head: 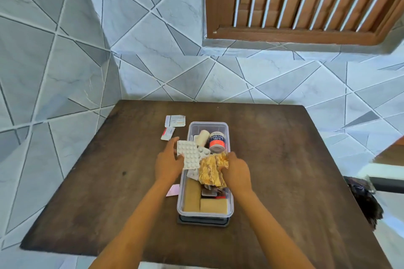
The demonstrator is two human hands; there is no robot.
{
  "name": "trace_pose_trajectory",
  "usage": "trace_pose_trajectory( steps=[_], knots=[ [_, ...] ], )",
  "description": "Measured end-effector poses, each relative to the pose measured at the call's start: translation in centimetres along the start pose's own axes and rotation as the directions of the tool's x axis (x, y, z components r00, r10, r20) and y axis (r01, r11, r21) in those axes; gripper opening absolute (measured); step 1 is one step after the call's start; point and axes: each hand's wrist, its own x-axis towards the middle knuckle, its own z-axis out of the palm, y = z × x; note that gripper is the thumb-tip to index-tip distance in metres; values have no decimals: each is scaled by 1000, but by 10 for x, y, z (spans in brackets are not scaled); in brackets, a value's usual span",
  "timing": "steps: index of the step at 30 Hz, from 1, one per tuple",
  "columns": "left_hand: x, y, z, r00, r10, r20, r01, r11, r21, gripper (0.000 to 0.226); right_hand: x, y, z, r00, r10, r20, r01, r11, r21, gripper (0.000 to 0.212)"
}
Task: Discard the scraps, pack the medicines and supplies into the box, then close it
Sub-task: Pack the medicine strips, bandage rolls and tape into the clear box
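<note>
Fingers (173,143) of left hand (169,164) pinch a blister pack (190,156), right hand (237,170) grips gold foil (212,171); mid-packing, I'd guess both go down into box (229,137) next.

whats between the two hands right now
Head view: a white pill sheet held by the left hand and a crumpled gold foil pack held by the right hand, over the box.

Clear plastic box (205,214) mid-table, adhesive tape roll (217,140) in its far end, white blister pack (190,155) and gold foil strip (211,170) above its middle, two sachets (175,121) just left.
</note>
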Motion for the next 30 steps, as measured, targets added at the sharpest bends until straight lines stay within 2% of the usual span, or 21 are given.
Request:
trace_pose_trajectory(
  steps=[3,6,8,10,12,15,18,20,23,25,28,30],
  knots=[
    [-16,4,4,996,-18,91,11,997,72,56,-5,-6,7,999,-43,-12,36,939,-341,31],
    [-25,3,4,992,-13,126,-2,993,116,59,-10,-3,13,984,-171,-56,117,844,-524,31],
    [-28,3,2,992,2,124,-21,988,151,57,-10,2,12,968,-253,10,214,798,-563,34],
    [-28,3,0,991,-6,132,-16,987,162,52,-8,9,15,923,-337,188,383,735,-560,41],
    [-27,1,-2,987,-24,156,-4,984,180,50,-6,17,20,897,-282,339,434,698,-569,51],
    [-22,2,-9,979,-20,203,-26,975,222,51,-11,23,31,900,-162,405,411,626,-662,58],
    [-20,4,-11,951,-30,309,-51,967,250,51,-15,17,37,898,-67,436,403,527,-749,61],
    [-22,2,-8,923,-35,384,-73,962,263,49,-14,13,37,903,-51,427,383,547,-745,62],
    [-29,-2,0,894,-36,448,-110,948,298,50,-12,14,35,910,-121,396,371,663,-650,56],
    [-36,-1,9,871,-9,491,-226,880,418,50,-13,18,30,912,-175,371,373,728,-575,53],
    [-45,1,21,849,35,527,-387,719,577,43,-16,18,27,915,-209,344,374,758,-535,55],
    [-42,1,19,843,51,536,-403,720,565,40,-17,16,26,923,-213,319,357,782,-511,55]
  ],
)
